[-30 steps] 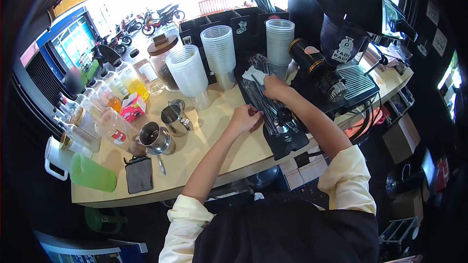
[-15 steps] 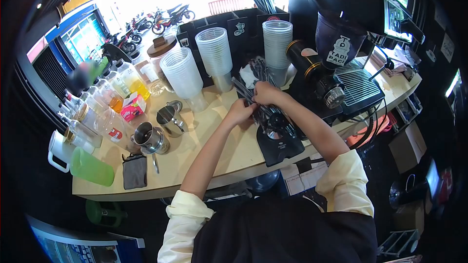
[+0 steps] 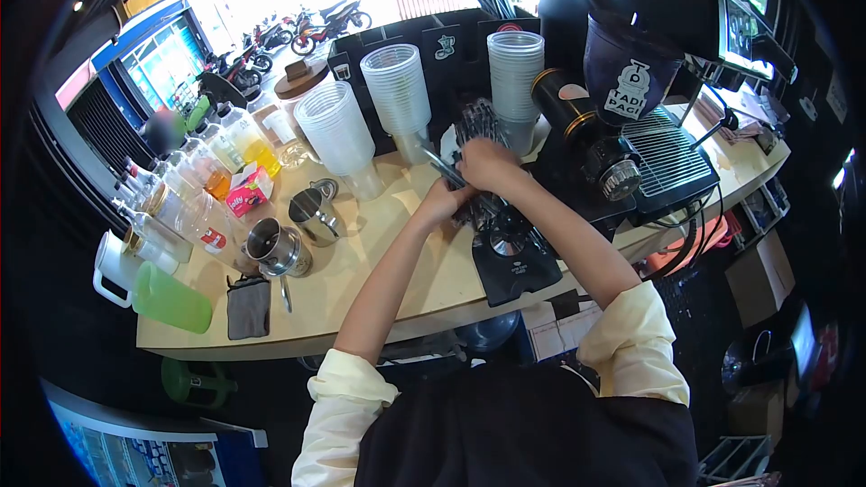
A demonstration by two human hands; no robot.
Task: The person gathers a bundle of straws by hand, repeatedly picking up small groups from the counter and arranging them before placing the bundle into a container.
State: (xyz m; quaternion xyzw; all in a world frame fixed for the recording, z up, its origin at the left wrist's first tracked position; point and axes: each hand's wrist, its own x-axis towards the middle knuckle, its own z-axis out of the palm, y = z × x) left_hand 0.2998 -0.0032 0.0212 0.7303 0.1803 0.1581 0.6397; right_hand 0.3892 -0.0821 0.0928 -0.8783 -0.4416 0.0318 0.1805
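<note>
Right hand (image 3: 488, 165) clenched over straw bundle (image 3: 475, 123); left hand (image 3: 441, 204) grips same bundle just below, touching right hand. Bundle held above black mat (image 3: 520, 276) on desk (image 3: 379, 293), ends poking out toward cup stacks (image 3: 397, 90).

The counter (image 3: 406, 280) is pale wood; the mat (image 3: 532, 284) black; the bundle of thin sticks (image 3: 474, 122) dark grey. The jug (image 3: 171, 299) is bright green; the cloth (image 3: 248, 308) grey; the small box (image 3: 250, 191) pink. The sleeves (image 3: 631, 347) are cream; the hopper (image 3: 627, 72) black with white lettering.
</note>
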